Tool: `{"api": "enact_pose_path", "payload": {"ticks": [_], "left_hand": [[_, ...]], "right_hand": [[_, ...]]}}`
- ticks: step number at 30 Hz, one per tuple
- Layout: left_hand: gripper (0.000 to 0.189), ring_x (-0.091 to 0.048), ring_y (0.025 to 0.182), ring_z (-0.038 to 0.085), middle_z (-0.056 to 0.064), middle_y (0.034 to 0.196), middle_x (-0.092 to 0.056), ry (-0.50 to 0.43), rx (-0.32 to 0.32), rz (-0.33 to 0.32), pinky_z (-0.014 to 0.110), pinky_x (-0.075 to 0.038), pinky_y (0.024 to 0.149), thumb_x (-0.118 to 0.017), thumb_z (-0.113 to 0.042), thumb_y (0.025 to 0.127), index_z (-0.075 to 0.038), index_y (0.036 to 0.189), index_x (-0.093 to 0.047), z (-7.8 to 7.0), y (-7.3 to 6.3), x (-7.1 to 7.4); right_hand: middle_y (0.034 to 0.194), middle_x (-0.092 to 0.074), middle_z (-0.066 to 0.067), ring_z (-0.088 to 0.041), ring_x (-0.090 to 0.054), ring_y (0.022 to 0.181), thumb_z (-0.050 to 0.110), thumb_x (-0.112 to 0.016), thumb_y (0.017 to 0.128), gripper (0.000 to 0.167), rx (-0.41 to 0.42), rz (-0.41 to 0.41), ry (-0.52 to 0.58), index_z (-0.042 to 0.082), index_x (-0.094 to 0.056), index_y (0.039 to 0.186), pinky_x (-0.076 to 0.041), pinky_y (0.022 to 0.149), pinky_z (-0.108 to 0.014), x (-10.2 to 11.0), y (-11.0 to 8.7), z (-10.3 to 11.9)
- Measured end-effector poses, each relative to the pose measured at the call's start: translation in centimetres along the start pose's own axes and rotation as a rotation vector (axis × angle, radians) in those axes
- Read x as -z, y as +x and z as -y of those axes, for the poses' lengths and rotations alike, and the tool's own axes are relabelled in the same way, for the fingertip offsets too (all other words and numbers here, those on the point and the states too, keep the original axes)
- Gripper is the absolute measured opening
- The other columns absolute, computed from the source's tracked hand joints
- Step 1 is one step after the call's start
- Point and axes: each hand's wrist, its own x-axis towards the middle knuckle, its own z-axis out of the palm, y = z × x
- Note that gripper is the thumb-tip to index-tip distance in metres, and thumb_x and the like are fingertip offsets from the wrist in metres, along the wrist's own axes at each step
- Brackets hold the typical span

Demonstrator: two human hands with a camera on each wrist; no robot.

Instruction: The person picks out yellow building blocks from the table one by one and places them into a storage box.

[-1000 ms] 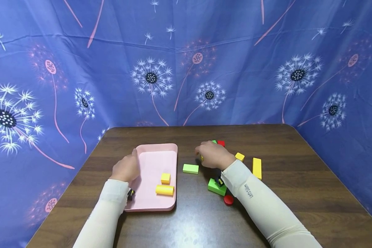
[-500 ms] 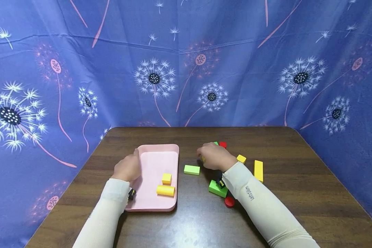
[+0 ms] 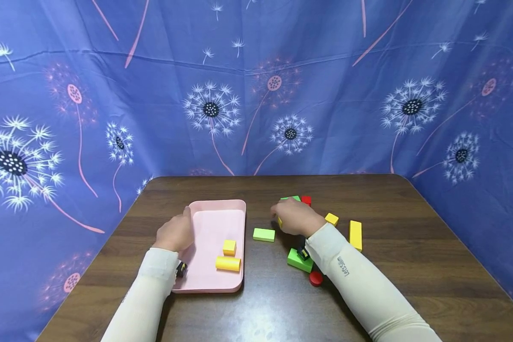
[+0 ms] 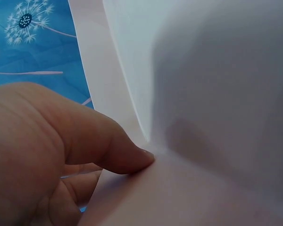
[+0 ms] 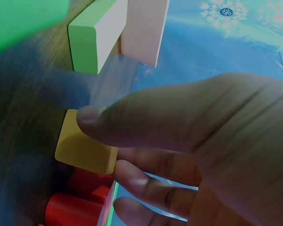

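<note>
Right hand (image 3: 297,217) half-curled round yellow block (image 5: 82,149)

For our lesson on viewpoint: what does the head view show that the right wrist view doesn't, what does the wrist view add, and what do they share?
Only the head view: the left hand at the pink tray, the yellow cylinder and yellow cube inside it, and the long yellow block.

Only the right wrist view: the right hand's thumb lying against the broad face of the pinched yellow block.

Both: the right hand, that pinched block (just a sliver from the head), the light green block, part of the tray, the table and the blue backdrop.
</note>
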Motion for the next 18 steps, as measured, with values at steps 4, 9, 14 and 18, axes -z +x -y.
{"api": "enact_pose_path", "payload": {"ticks": [4, 9, 14, 18], "left_hand": [[0.061, -0.071, 0.105, 0.049, 0.029, 0.129, -0.067, 0.0, -0.001, -0.005, 0.064, -0.057, 0.08, -0.043, -0.014, 0.103, 0.005, 0.158, -0.028, -0.04, -0.1, 0.06], [0.061, -0.071, 0.104, 0.049, 0.029, 0.128, -0.067, 0.003, 0.0, -0.008, 0.064, -0.057, 0.079, -0.042, -0.014, 0.102, 0.006, 0.158, -0.028, -0.13, -0.08, 0.08], [0.06, -0.069, 0.108, 0.049, 0.028, 0.133, -0.065, 0.003, 0.014, 0.001, 0.064, -0.057, 0.082, -0.041, -0.015, 0.103, 0.006, 0.159, -0.027, -0.19, -0.1, 0.13], [0.061, -0.069, 0.108, 0.049, 0.028, 0.133, -0.065, 0.005, 0.019, 0.004, 0.065, -0.056, 0.083, -0.041, -0.014, 0.103, 0.006, 0.159, -0.027, -0.2, -0.09, 0.09]], "right_hand": [[0.111, -0.077, -0.006, -0.028, -0.071, 0.106, -0.008, -0.06, 0.085, 0.036, -0.022, 0.008, 0.021, 0.01, -0.078, 0.11, -0.06, 0.088, -0.041, -0.02, -0.02, 0.13], [0.113, -0.077, -0.005, -0.027, -0.073, 0.104, -0.007, -0.059, 0.087, 0.036, -0.043, 0.017, 0.041, 0.011, -0.078, 0.112, -0.061, 0.084, -0.041, -0.02, -0.18, 0.23], [0.109, -0.078, -0.005, -0.026, -0.073, 0.098, -0.008, -0.063, 0.087, 0.034, -0.036, 0.03, 0.054, 0.011, -0.078, 0.111, -0.061, 0.084, -0.04, -0.13, -0.04, 0.25], [0.11, -0.077, -0.007, -0.026, -0.073, 0.098, -0.009, -0.063, 0.088, 0.034, -0.041, 0.055, 0.066, 0.01, -0.078, 0.112, -0.061, 0.085, -0.039, -0.04, 0.01, 0.35]]}}
